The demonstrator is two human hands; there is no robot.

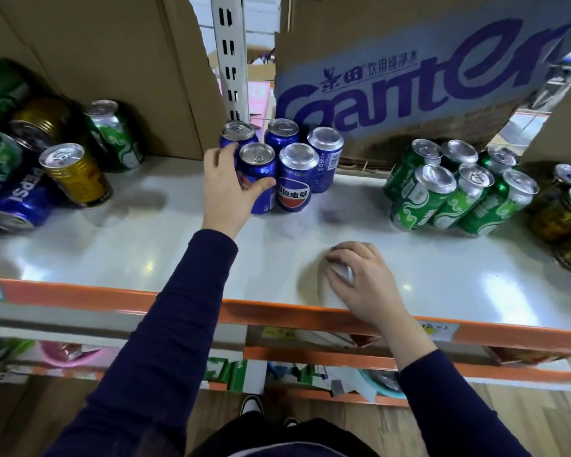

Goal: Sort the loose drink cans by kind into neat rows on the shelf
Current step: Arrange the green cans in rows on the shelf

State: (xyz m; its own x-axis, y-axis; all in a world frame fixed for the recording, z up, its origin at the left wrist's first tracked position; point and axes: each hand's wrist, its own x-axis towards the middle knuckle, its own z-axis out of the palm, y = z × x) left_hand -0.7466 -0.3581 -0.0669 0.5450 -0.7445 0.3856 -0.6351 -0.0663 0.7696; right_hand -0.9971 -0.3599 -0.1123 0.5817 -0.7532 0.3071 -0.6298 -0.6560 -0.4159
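Note:
Several blue Pepsi cans stand upright in a cluster at the middle back of the white shelf. My left hand grips the front left blue can, thumb on its front and fingers behind it. My right hand rests near the shelf's front edge, fingers curled down on the surface, and holds nothing. Green cans stand grouped at the right. Gold cans sit at the far right. At the left lies a loose heap: a gold can, a blue can on its side and green cans.
Brown cardboard boxes stand behind the cans, one printed with blue letters. A slotted metal upright rises at the back. The shelf has an orange front rail. Lower shelves hold other goods.

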